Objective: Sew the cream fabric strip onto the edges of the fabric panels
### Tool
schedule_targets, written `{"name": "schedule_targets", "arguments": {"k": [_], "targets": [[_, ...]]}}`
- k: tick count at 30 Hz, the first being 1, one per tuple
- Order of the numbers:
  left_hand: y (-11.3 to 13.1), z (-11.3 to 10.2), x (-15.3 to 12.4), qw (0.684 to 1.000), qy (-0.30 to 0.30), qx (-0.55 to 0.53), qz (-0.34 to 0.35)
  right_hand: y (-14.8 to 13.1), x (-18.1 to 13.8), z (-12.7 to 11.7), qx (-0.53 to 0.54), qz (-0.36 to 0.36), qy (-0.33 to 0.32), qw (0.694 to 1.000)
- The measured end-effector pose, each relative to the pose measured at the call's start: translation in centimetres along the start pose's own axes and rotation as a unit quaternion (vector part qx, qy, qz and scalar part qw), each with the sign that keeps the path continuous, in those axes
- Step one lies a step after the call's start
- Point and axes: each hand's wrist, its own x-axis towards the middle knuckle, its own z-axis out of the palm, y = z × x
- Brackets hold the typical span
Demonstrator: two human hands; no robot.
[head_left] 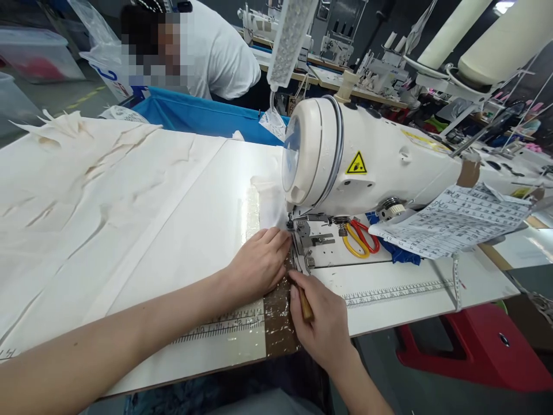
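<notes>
My left hand (259, 262) lies palm down on cream fabric (129, 196), fingers together, their tips close to the presser foot (294, 230) of a white sewing machine (354, 158). My right hand (322, 323) is closed round a thin brown wooden-handled tool (305, 304), its tip pointing at the fabric edge just in front of the needle. Both hands rest over a brown taped patch (279, 323) on the table edge.
Yellow and red-handled scissors (360, 236) lie on the machine bed beside blue cloth. A printed paper sheet (458, 222) hangs off the machine arm. A ruler strip (397, 293) runs along the table front. A red stool (475, 346) stands below right. A person in white bends over a blue bin (203, 115).
</notes>
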Motion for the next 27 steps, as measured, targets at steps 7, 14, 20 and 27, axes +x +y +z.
{"name": "schedule_targets", "arguments": {"k": [7, 14, 20, 27], "targets": [[-0.2, 0.3, 0.1, 1.0, 0.014, -0.026, -0.002, 0.2, 1.3, 0.9, -0.102, -0.024, -0.004, 0.995], [-0.3, 0.3, 0.1, 0.999, 0.012, -0.031, -0.019, 0.0, 1.6, 1.1, -0.16, 0.004, -0.04, 0.986], [-1.2, 0.5, 0.1, 0.999, 0.013, -0.032, -0.03, -0.6, 1.7, 1.6, -0.194, 0.015, -0.033, 0.98], [-1.7, 0.1, 0.5, 0.997, 0.008, -0.042, -0.061, -0.6, 0.4, 0.4, -0.035, 0.023, -0.006, 0.999]]}}
